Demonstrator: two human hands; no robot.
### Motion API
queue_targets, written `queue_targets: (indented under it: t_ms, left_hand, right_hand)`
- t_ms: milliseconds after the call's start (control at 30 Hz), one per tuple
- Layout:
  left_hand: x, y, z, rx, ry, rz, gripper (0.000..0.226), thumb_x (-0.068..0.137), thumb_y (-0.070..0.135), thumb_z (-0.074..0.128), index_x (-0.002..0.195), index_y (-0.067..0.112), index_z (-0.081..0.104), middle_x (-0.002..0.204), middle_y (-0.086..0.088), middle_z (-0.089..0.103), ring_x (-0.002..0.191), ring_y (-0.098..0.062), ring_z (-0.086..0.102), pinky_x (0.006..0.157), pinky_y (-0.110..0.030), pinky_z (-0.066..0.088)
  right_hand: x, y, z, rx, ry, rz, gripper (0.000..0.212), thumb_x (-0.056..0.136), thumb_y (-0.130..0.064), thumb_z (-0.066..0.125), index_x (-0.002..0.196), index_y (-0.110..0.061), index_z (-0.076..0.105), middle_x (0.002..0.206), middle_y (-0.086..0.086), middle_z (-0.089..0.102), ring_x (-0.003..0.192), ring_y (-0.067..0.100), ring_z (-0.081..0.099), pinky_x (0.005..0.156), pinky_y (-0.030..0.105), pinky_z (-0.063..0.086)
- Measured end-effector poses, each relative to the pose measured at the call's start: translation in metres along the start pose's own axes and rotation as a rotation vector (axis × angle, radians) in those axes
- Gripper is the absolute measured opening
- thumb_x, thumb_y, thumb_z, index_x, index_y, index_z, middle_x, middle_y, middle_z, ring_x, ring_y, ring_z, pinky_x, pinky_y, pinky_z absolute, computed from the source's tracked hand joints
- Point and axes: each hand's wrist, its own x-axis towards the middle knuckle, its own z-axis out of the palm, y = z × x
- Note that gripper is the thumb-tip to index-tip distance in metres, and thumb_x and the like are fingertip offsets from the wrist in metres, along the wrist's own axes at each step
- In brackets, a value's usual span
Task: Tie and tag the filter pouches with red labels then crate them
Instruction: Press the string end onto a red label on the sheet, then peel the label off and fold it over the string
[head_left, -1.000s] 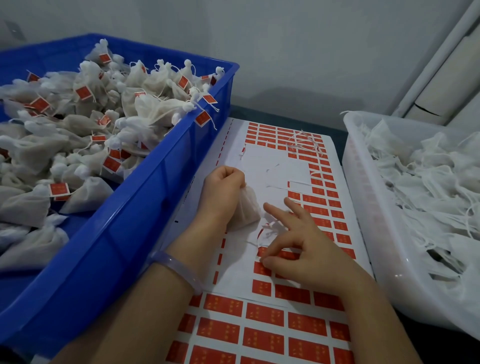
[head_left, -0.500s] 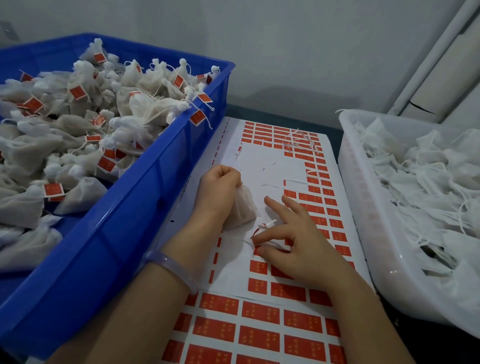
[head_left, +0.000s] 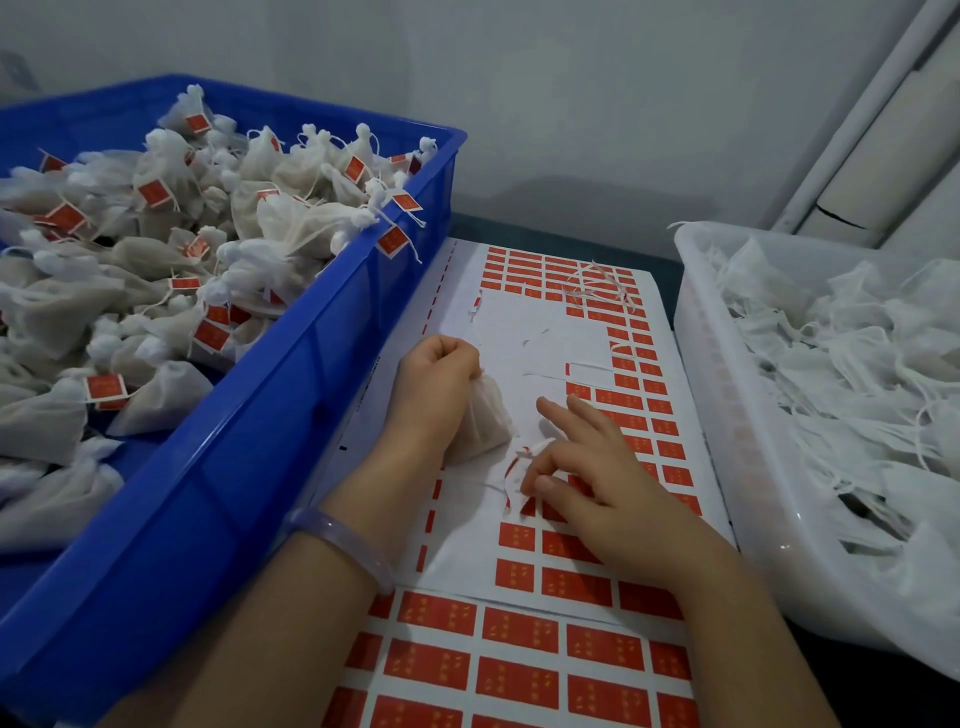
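The left hand (head_left: 434, 382) is curled into a tight fist round the gathered neck of a filter pouch (head_left: 485, 423). The pouch's filled body sticks out of the fist toward 4 o'clock and lies on the bare white patch of the label sheet (head_left: 519, 332). A pale bracelet (head_left: 345, 545) sits on that wrist.

Just beside the pouch, at its 4 o'clock, the right hand (head_left: 608, 493) rests on the sheet. Its thumb and forefinger are closed in a narrow pinch on a partly lifted red label (head_left: 516, 466), while the other fingers stretch out toward 11 o'clock. A white string (head_left: 537, 446) lies between the pouch and the pinch; whether it is also caught between the fingertips cannot be told.

At 9 o'clock from the hands stands a blue crate (head_left: 311, 332) heaped with tied pouches (head_left: 291, 218) carrying red tags. At 3 o'clock is a white basket (head_left: 696, 364) full of untagged pouches (head_left: 841, 364) with loose strings. A tangle of white strips (head_left: 597, 283) lies on the sheet at 12 o'clock, and a second label sheet (head_left: 519, 670) shows from under the first at 6 o'clock.
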Motion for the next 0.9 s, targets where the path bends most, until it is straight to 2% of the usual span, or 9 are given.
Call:
queue_targets:
  t_ms: [133,300,400,533,600,667,800,900]
  left_hand:
    - [0.000,0.000,0.000,0.000,0.005,0.008,0.017,0.089,0.019,0.051,0.075,0.028,0.055,0.082,0.013,0.051,0.079,-0.013,0.048,0.057,-0.020,0.040]
    - [-0.001,0.002,-0.001,-0.013,-0.004,0.018,0.017,0.089,0.018,0.052,0.076,0.027,0.056,0.082,0.013,0.051,0.079,-0.014,0.049,0.058,-0.021,0.042]
    - [-0.004,0.005,-0.001,-0.024,-0.023,0.059,0.016,0.088,0.016,0.053,0.077,0.026,0.056,0.082,0.013,0.053,0.081,-0.014,0.051,0.060,-0.021,0.043]
    - [-0.011,0.009,-0.002,0.011,-0.072,0.161,0.019,0.089,0.013,0.053,0.076,0.026,0.056,0.079,0.014,0.055,0.081,-0.014,0.052,0.061,-0.019,0.043]
    - [-0.014,0.012,-0.002,0.022,-0.105,0.191,0.020,0.089,0.011,0.054,0.076,0.026,0.055,0.079,0.013,0.055,0.080,-0.014,0.053,0.061,-0.019,0.043]
    - [-0.016,0.015,-0.002,0.036,-0.136,0.218,0.019,0.088,0.010,0.057,0.077,0.026,0.055,0.082,0.011,0.057,0.082,-0.015,0.055,0.062,-0.019,0.046]
    - [-0.020,0.017,-0.001,0.046,-0.256,0.262,0.016,0.084,0.013,0.066,0.079,0.026,0.058,0.087,0.009,0.065,0.086,-0.016,0.063,0.069,-0.025,0.056]
    - [-0.020,0.019,-0.005,0.063,-0.420,0.228,0.016,0.082,0.006,0.066,0.077,0.021,0.061,0.081,0.007,0.071,0.079,-0.012,0.069,0.062,-0.021,0.056]
  right_hand:
    - [0.000,-0.001,0.002,-0.001,-0.003,-0.013,0.014,0.088,-0.035,0.058,0.083,-0.045,0.049,0.152,-0.026,0.008,0.140,-0.001,-0.007,0.116,0.038,0.002]
    - [-0.001,0.004,-0.001,0.062,0.080,-0.037,0.010,0.089,-0.035,0.057,0.082,-0.042,0.054,0.147,-0.030,0.019,0.138,-0.007,0.001,0.114,0.033,0.006]
    - [-0.003,0.012,-0.012,0.153,0.170,-0.023,0.009,0.090,-0.030,0.057,0.084,-0.037,0.057,0.136,-0.035,0.029,0.135,-0.007,0.015,0.112,0.032,0.016]
    - [-0.006,0.014,-0.019,0.383,0.344,0.040,0.012,0.089,-0.023,0.057,0.081,-0.030,0.063,0.115,-0.034,0.054,0.106,-0.012,0.049,0.093,0.018,0.039]
    - [-0.006,0.015,-0.021,0.517,0.464,0.072,0.010,0.089,-0.024,0.057,0.083,-0.028,0.065,0.096,-0.030,0.065,0.090,-0.012,0.059,0.071,0.009,0.050]
    - [-0.006,0.016,-0.022,0.586,0.583,0.110,0.007,0.088,-0.026,0.059,0.085,-0.028,0.065,0.084,-0.028,0.067,0.082,-0.015,0.059,0.052,0.002,0.044]
    - [-0.004,0.013,-0.018,0.647,0.672,0.130,0.004,0.083,-0.026,0.065,0.083,-0.030,0.065,0.080,-0.024,0.068,0.078,-0.011,0.062,0.051,0.003,0.043]
    - [-0.003,0.010,-0.015,0.733,0.743,0.118,0.009,0.081,-0.022,0.067,0.083,-0.030,0.065,0.078,-0.029,0.067,0.075,-0.008,0.065,0.050,0.005,0.045]
